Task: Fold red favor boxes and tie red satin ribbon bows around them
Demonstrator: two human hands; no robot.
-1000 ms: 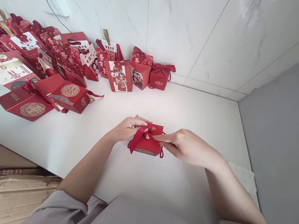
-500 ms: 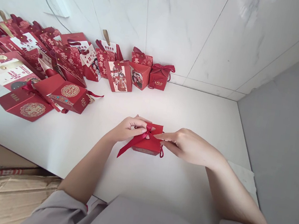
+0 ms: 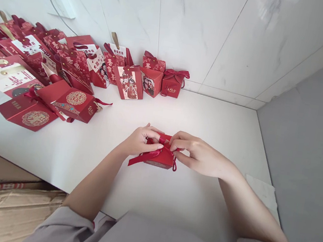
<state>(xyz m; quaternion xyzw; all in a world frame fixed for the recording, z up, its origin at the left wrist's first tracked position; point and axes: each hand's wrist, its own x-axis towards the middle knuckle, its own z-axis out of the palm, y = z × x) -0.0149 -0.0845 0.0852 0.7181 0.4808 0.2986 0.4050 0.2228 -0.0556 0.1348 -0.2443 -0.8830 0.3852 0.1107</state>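
A small red gift box (image 3: 160,161) sits on the white table in front of me. Dark red ribbon (image 3: 142,159) runs across its top, one loose tail hanging off to the left. My left hand (image 3: 144,141) is closed on the ribbon at the box's left side, thumb and fingers pinching it near the middle. From the right, my right hand (image 3: 191,151) pinches the ribbon too, fingertips over the box top. A twisted red cord (image 3: 174,165) hangs at the box's right side. Fingers partly hide the ribbon's crossing.
Many red gift boxes with ribbon handles crowd the left and back; a bow-tied box (image 3: 172,86) stands at the right end of that row. A cardboard box (image 3: 11,208) is below the table at lower left. A grey wall (image 3: 314,131) bounds the right.
My right hand has gone from a pointing finger at the ribbon to a pinch on it. My left thumb has shifted slightly right and down. The ribbon's loose tail has risen a little.
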